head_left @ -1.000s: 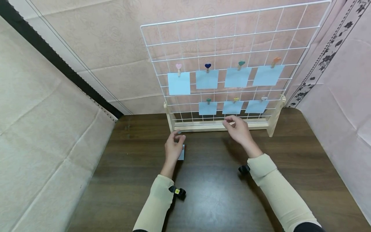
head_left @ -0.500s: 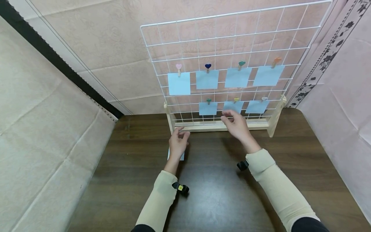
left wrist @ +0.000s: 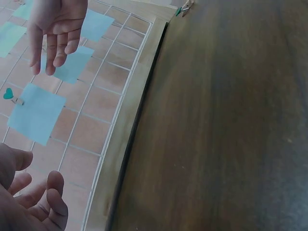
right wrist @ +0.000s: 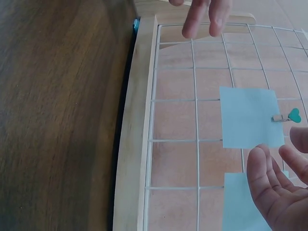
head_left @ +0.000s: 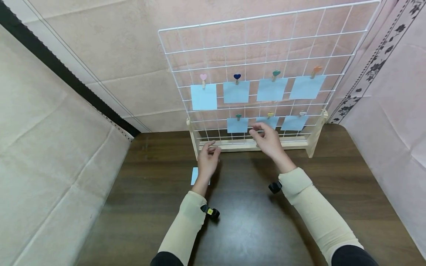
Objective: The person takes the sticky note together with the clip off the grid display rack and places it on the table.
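Wooden tabletop (head_left: 239, 236) supporting a wire grid rack (head_left: 245, 44) at one o'clock.
At the rack's six o'clock the right hand (head_left: 269, 142) is hovering, at seven the left hand (head_left: 208, 162); both are curling loosely, gripping nothing visible. Seven blue cards (head_left: 203, 97) are hanging in two rows; a loose card (head_left: 194, 176) is lying at the left hand's seven, partly hidden. Heart-topped clothespins (head_left: 203, 78) are pinching card tops, presumably preventing slipping.

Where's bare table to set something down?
Bare: the table between the left sleeve and right sleeve, right of the right sleeve, and left of the loose blue card. Crowded: the rack's wooden base, left hand at its left end, right hand by the lower clipped cards.
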Demonstrator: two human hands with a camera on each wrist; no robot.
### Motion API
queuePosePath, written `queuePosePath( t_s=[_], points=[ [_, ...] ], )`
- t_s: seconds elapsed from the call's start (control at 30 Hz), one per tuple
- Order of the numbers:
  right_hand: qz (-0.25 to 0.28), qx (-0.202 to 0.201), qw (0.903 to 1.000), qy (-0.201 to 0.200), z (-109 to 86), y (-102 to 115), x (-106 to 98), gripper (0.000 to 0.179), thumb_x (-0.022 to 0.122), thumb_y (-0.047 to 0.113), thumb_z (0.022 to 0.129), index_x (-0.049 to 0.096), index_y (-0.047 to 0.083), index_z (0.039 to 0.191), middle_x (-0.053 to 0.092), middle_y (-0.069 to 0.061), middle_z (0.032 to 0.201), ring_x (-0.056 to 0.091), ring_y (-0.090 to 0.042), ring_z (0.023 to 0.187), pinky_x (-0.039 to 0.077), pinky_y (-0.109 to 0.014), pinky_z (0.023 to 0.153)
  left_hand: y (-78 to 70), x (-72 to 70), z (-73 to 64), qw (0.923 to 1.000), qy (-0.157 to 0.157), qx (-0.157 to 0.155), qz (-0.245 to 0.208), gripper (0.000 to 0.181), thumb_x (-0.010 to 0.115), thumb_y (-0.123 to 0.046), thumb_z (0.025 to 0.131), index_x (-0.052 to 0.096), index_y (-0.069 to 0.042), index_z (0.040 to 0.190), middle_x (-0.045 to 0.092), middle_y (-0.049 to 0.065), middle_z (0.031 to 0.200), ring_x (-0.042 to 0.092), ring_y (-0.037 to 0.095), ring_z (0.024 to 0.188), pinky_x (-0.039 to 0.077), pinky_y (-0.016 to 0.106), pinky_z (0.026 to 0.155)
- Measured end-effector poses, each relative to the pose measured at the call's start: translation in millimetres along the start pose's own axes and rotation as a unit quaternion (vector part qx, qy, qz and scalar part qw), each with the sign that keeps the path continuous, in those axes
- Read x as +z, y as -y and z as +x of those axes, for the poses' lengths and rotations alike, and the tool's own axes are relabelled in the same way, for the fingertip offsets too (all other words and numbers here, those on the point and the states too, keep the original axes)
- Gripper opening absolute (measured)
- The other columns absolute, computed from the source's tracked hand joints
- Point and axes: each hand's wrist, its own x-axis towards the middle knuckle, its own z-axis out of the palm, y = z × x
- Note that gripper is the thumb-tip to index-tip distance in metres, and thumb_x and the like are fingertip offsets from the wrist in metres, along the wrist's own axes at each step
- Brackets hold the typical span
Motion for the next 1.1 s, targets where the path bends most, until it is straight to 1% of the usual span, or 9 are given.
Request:
queuePosePath(
  t_s=[0.1,0.23,0.37,0.53,0.63,0.73,0.87,0.97,1.1],
  points=[
    [-0.007,-0.009,0.9999,0.004,1.7,2.1,1.8,0.039,0.060,0.027,0.110,0.062,0.005,0.141,0.062,-0.017,0.135,0.067,-0.033,0.092,0.055,-0.031,0.065,-2.6,0.7,2.8,0.9998,0.009,0.002,-0.015,0.037,0.067,-0.017,0.104,0.064,-0.006,0.140,0.074,0.018,0.122,0.070,0.052,0.082,0.062,0.039,0.069],
    [-0.021,-0.024,0.9995,0.008,4.7,5.0,3.0,0.039,0.060,0.028,0.109,0.063,0.006,0.141,0.063,-0.015,0.133,0.066,-0.034,0.090,0.054,-0.034,0.065,-6.1,2.0,6.6,0.9990,0.025,0.001,-0.037,0.040,0.065,-0.017,0.105,0.061,-0.003,0.143,0.071,0.020,0.128,0.071,0.051,0.100,0.063,0.048,0.077],
    [-0.014,-0.029,0.9995,0.005,7.7,9.2,3.1,0.039,0.061,0.028,0.109,0.063,0.007,0.141,0.063,-0.015,0.133,0.066,-0.036,0.087,0.054,-0.033,0.063,-9.7,3.8,9.8,0.9989,0.031,0.001,-0.036,0.042,0.065,-0.016,0.106,0.059,-0.001,0.144,0.069,0.022,0.130,0.071,0.049,0.108,0.062,0.051,0.082],
    [-0.010,-0.028,0.9995,0.004,10.9,15.4,3.4,0.039,0.060,0.030,0.109,0.063,0.008,0.142,0.063,-0.014,0.134,0.065,-0.029,0.081,0.055,-0.033,0.063,-15.9,6.4,13.2,0.9993,0.030,-0.005,-0.022,0.038,0.066,-0.017,0.105,0.062,-0.006,0.142,0.070,0.021,0.129,0.073,0.048,0.098,0.063,0.044,0.080],
    [-0.003,-0.029,0.9995,0.007,12.8,19.5,4.7,0.040,0.060,0.031,0.109,0.063,0.008,0.142,0.062,-0.014,0.135,0.064,-0.025,0.083,0.056,-0.033,0.065,-20.3,7.4,15.7,0.9996,0.026,-0.004,-0.007,0.037,0.067,-0.017,0.105,0.063,-0.008,0.141,0.071,0.019,0.128,0.074,0.037,0.081,0.062,0.038,0.073],
    [0.008,-0.030,0.9994,0.011,15.2,23.1,6.2,0.040,0.060,0.030,0.109,0.062,0.007,0.143,0.062,-0.015,0.135,0.066,-0.026,0.089,0.057,-0.033,0.069,-23.5,8.3,18.3,0.9997,0.024,-0.002,0.002,0.037,0.067,-0.018,0.105,0.063,-0.009,0.141,0.072,0.019,0.128,0.071,0.020,0.067,0.061,0.035,0.069],
    [0.019,-0.026,0.9995,0.006,18.9,26.6,7.0,0.041,0.061,0.030,0.109,0.061,0.008,0.143,0.062,-0.015,0.135,0.068,-0.032,0.098,0.060,-0.042,0.074,-26.5,11.2,22.0,0.9996,0.029,0.002,-0.003,0.039,0.066,-0.017,0.105,0.062,-0.005,0.142,0.071,0.021,0.129,0.069,0.013,0.063,0.062,0.040,0.071],
    [0.026,-0.022,0.9994,0.001,21.0,28.3,7.0,0.041,0.061,0.029,0.109,0.061,0.008,0.143,0.062,-0.016,0.134,0.068,-0.039,0.102,0.060,-0.045,0.075,-28.4,14.6,23.6,0.9995,0.030,0.002,-0.007,0.039,0.066,-0.017,0.105,0.062,-0.005,0.142,0.071,0.020,0.129,0.072,0.021,0.068,0.061,0.037,0.069],
    [0.034,-0.023,0.9992,-0.002,23.7,29.6,8.4,0.038,0.061,0.026,0.109,0.062,0.008,0.143,0.063,-0.016,0.132,0.069,-0.041,0.099,0.057,-0.034,0.067,-30.3,16.9,25.3,0.9996,0.028,0.009,0.000,0.037,0.066,-0.017,0.106,0.063,-0.006,0.141,0.071,0.020,0.129,0.074,0.041,0.077,0.057,0.029,0.065]
  ],
)
